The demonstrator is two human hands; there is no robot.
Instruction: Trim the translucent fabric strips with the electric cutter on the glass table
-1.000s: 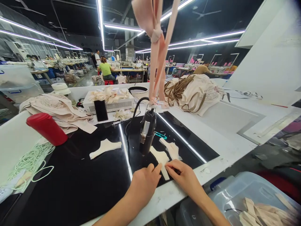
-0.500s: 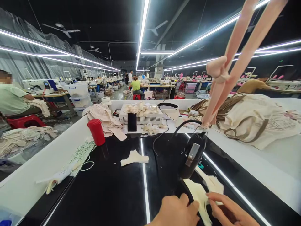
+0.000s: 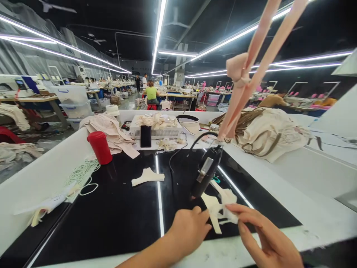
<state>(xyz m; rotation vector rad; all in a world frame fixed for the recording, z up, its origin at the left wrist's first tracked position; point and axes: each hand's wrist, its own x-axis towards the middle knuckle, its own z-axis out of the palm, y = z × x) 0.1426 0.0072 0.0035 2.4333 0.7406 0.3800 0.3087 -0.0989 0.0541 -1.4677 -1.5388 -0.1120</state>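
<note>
A cream fabric piece (image 3: 213,214) with a curved cut-out lies on the black tabletop in front of me. My left hand (image 3: 191,227) is curled at its left edge, thumb and forefinger against it. Just to the right, my right hand (image 3: 259,227) has its fingers bent around a thin, whitish, see-through strip (image 3: 228,216), which stretches beside the cream piece. Behind it lies a second cream piece (image 3: 224,191), partly covered. A black handheld tool (image 3: 206,173), hung from a knotted pink fabric band (image 3: 238,80), stands tilted just beyond both pieces.
Another cream piece (image 3: 147,176) lies left of centre. A red lidded cup (image 3: 99,147), pale green cord (image 3: 82,173) and a phone (image 3: 145,136) stand or lie around the edges. Garments (image 3: 267,132) are heaped at the right. Other people work farther off.
The view has swung right and tilted down. My right hand has drawn away from my left, and the whitish strip now shows between them. The fabric pieces remain by the tool.
</note>
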